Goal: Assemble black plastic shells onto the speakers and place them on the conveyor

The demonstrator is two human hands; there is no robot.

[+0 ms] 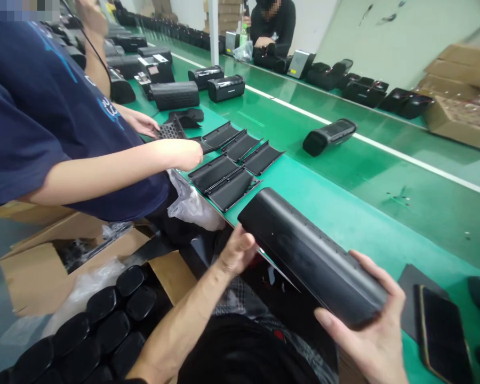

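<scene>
Before me a long, rounded black speaker casing is tilted over the near edge of the green bench, between both my hands. My right hand clasps its near right end, thumb below and fingers over the far side. At the other end, my left hand supports the lower left corner; its fingertips are partly hidden behind the casing. Just beyond that end, several curved black cover panels lie on the bench. To the right of my right hand are a smartphone and a dark flat sheet.
On the left a co-worker in a blue shirt handles a perforated black part. A finished-looking speaker lies on the green conveyor. Below left, a carton holds several black end caps. Another person sits across.
</scene>
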